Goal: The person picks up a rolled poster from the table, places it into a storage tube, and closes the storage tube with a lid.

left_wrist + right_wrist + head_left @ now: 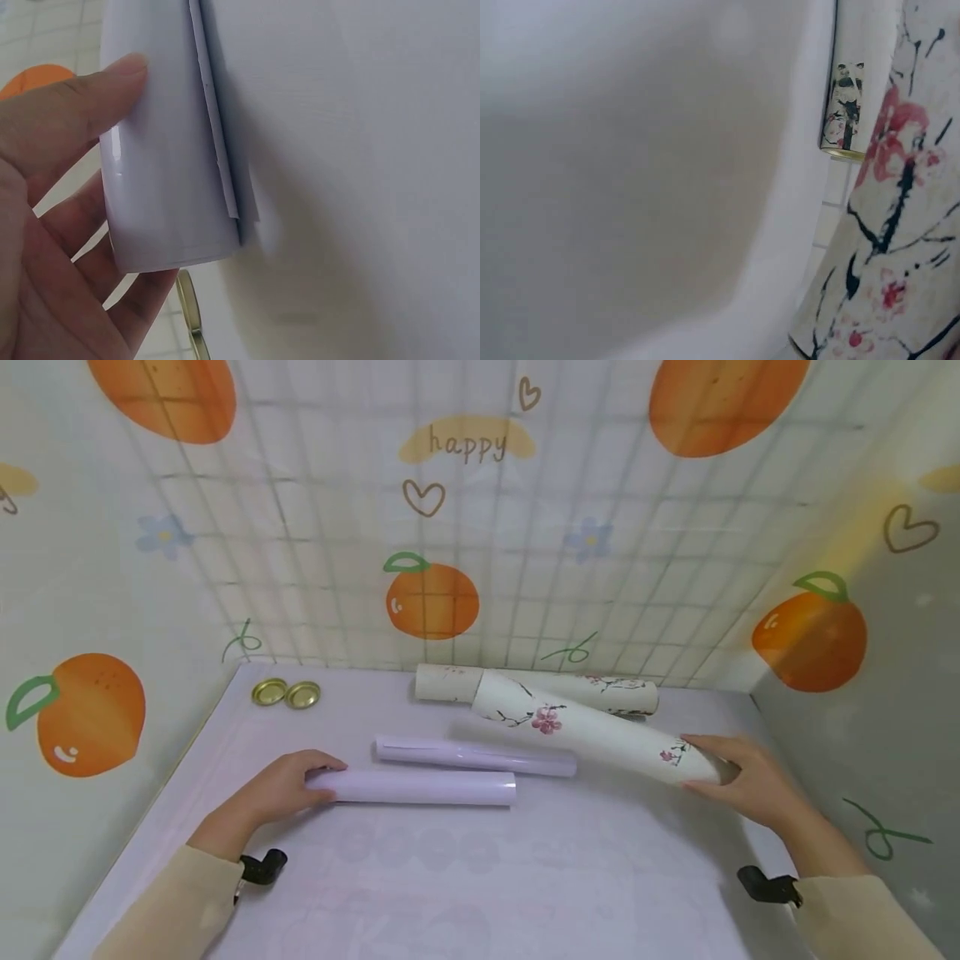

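My left hand [281,789] grips the left end of a glossy pale-lavender paper roll [427,788]. In the left wrist view my thumb presses the front of this roll [161,150], its long loose edge showing, with fingers behind it. My right hand [757,781] holds the right end of a white cardboard tube [600,731] printed with plum blossoms, thumb and fingers on opposite sides. The tube slants up to the left, its far end overlapping a second blossom-printed tube [633,695] at the back. The right hand is mostly outside the right wrist view.
A thinner lavender roll [480,757] lies just behind the one in my left hand. Two round gold lids [303,695] sit side by side at the table's back left. A curtain [502,527] printed with oranges borders the table [600,893] at the back and sides.
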